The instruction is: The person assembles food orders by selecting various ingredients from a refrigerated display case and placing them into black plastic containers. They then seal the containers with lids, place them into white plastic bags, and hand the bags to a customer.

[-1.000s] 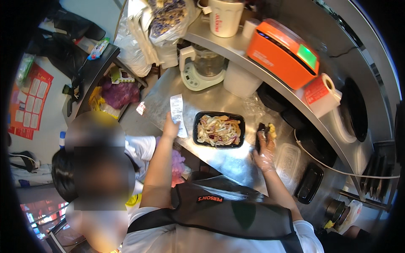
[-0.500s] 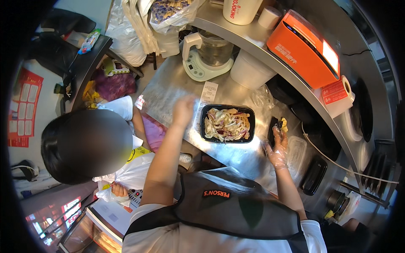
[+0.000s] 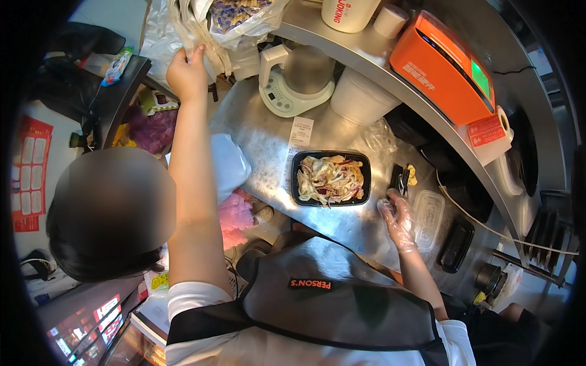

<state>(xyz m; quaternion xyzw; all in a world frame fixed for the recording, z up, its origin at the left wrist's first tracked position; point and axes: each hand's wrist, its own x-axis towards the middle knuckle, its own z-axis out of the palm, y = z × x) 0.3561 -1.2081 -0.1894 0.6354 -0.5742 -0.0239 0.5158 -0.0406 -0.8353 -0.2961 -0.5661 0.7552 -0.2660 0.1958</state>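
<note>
1. steel counter (image 3: pixel 259 146) under a raised shelf (image 3: pixel 299 24); orange machine (image 3: pixel 436 73) sits up there, likely to save work space below.
2. black food tray (image 3: pixel 367 178) mid-counter, in front of the person, filled with sliced food (image 3: pixel 329 180), uncovered; central spot probably keeps it within reach of both hands.
3. receipt (image 3: pixel 299 140) lies flat just left of tray, likely put there to pair with that food.
4. left hand (image 3: pixel 186 76) bare, arm stretched far up-left, fingers curled at the hanging plastic bags (image 3: pixel 210 52); touching them, but can't tell if closed on any. bags probably hung at the edge for easy pulling.
5. right hand (image 3: pixel 400 221) in clear glove, probably for hygiene; fingers loosely spread, nothing seen in it. sits just below small black item (image 3: pixel 400 179), kind unclear, beside clear lid (image 3: pixel 429 213).
6. another person (image 3: pixel 113 213) at left, near the outstretched arm.
</note>
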